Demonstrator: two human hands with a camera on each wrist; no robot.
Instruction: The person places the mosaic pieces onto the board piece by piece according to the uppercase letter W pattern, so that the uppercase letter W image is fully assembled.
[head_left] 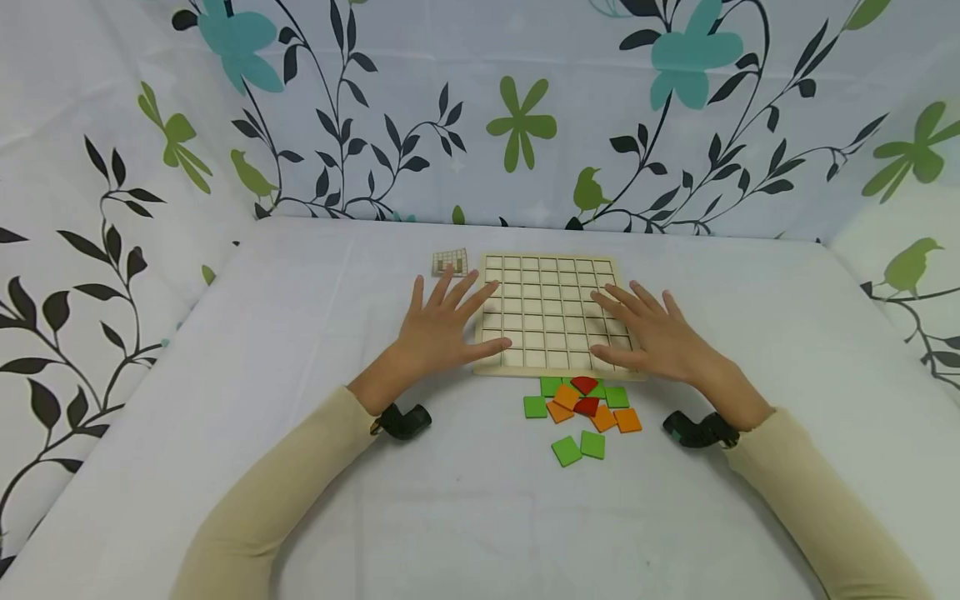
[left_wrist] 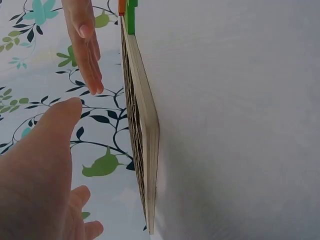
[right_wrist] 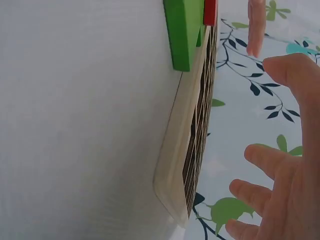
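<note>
A pale wooden grid board lies on the white table. My left hand spreads its fingers over the board's left edge, and my right hand does the same over its right edge. Both hands hold nothing. In the wrist views they appear raised above the board. In front of the board lie loose square tiles: green tiles, orange tiles and red pieces, some overlapping. A small card with a grid pattern lies beyond the left fingertips, partly covered by them.
The white tablecloth spreads around the board on all sides. A patterned curtain with leaves, flowers and birds stands behind the table and along both sides. Each wrist carries a black camera on a band.
</note>
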